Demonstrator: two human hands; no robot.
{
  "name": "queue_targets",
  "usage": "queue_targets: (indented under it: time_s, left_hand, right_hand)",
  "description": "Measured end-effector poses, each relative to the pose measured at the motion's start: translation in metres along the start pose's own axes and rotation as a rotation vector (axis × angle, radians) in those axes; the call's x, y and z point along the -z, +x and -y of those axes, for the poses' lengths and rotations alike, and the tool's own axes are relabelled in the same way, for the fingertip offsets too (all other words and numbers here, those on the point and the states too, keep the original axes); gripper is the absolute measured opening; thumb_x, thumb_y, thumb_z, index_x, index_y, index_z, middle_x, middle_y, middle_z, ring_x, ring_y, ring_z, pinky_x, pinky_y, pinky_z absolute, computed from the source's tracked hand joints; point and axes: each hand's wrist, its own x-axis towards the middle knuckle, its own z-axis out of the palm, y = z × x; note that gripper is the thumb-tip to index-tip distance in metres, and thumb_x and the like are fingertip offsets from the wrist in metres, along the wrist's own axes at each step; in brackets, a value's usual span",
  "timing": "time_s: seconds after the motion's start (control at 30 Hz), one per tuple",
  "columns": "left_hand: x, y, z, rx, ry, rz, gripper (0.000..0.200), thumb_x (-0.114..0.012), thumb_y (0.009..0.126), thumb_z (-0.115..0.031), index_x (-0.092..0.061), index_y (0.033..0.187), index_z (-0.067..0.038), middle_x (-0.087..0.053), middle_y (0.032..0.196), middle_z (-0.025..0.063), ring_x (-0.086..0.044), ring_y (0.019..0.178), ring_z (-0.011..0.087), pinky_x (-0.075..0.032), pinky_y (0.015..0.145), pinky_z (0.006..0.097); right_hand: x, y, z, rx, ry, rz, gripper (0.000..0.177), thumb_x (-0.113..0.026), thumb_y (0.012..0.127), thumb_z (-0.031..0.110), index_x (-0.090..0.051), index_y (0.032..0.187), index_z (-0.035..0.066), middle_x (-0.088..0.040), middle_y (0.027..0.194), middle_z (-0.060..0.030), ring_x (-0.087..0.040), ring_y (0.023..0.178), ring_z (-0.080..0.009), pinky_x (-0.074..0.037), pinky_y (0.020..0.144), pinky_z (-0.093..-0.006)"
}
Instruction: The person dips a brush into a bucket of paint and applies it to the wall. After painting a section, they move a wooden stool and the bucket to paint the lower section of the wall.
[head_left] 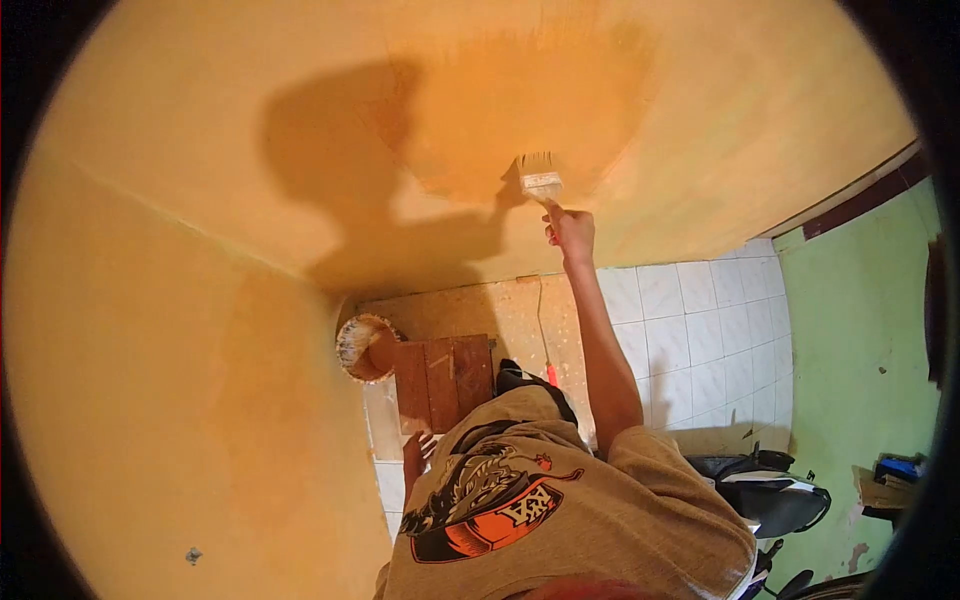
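My right hand (pixel 571 236) is wrapped round the handle of a flat paintbrush (pixel 541 182), with the arm stretched out in front. The brush's bristles meet the orange-yellow wall (pixel 700 90), at the lower edge of a darker orange patch (pixel 520 100). Low on the left, my left hand (pixel 416 452) hangs by the near edge of a brown wooden stool (pixel 445 380). Its fingers look apart and hold nothing. Beyond the stool stands a paint-smeared bucket (pixel 349 345) with orange paint showing inside.
Another yellow wall (pixel 180 380) closes in on the left. A thin rod or cord with a red end (pixel 551 375) lies on a speckled sheet (pixel 520 310). White tiles (pixel 690 320) cover the floor at right, where a motorcycle (pixel 770 495) stands beside a green wall (pixel 860 340).
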Motion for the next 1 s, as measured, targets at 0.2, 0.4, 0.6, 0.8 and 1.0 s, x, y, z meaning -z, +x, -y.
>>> queue_targets:
  time_s: [0.2,0.4,0.6,0.8,1.0]
  left_hand:
    - [0.019,0.011,0.007,0.09,0.043,0.019,0.055,-0.053,0.093,-0.036,-0.038,0.139,-0.009,-0.058,0.125,0.0142,-0.056,0.11,0.0289,-0.046,0.088,0.0433]
    - [0.018,0.028,-0.014,0.017,0.045,0.012,0.045,-0.053,0.092,-0.031,-0.046,0.131,-0.008,-0.062,0.112,0.0127,-0.063,0.096,0.0277,-0.051,0.079,0.0404]
    - [0.014,-0.001,-0.042,-0.044,0.088,0.07,0.034,-0.052,0.093,-0.031,-0.048,0.115,-0.005,-0.056,0.115,0.0146,-0.058,0.102,0.0258,-0.047,0.087,0.0395]
    - [0.037,0.009,-0.041,0.011,0.124,0.049,0.043,-0.06,0.09,-0.037,-0.049,0.117,-0.005,-0.057,0.114,0.012,-0.059,0.1,0.0253,-0.048,0.083,0.0389]
    - [0.047,0.002,-0.033,0.055,0.137,0.008,0.045,-0.064,0.088,-0.039,-0.052,0.118,-0.009,-0.058,0.112,0.0104,-0.059,0.1,0.0246,-0.048,0.079,0.0374]
  right_hand:
    - [0.013,-0.031,0.168,0.366,0.006,0.017,0.036,-0.064,0.088,0.027,-0.066,0.069,-0.004,-0.057,0.054,-0.006,-0.053,0.045,-0.0099,-0.039,0.04,-0.0246]
    - [-0.007,-0.037,0.183,0.468,0.069,0.049,0.036,-0.063,0.089,0.028,-0.067,0.071,-0.003,-0.055,0.051,-0.0045,-0.05,0.043,-0.0083,-0.036,0.039,-0.0234]
    - [-0.028,-0.036,0.055,0.168,-0.078,0.044,0.037,-0.064,0.088,0.03,-0.068,0.072,-0.003,-0.06,0.055,-0.0079,-0.054,0.043,-0.0106,-0.04,0.039,-0.0253]
    - [-0.042,-0.066,0.142,0.334,-0.179,0.044,0.039,-0.064,0.088,0.033,-0.069,0.076,-0.004,-0.059,0.055,-0.007,-0.052,0.044,-0.0091,-0.04,0.041,-0.0242]
    - [-0.09,-0.077,0.207,0.662,0.056,0.016,0.041,-0.061,0.089,0.032,-0.069,0.073,-0.005,-0.06,0.05,-0.0089,-0.055,0.042,-0.0123,-0.045,0.045,-0.0265]
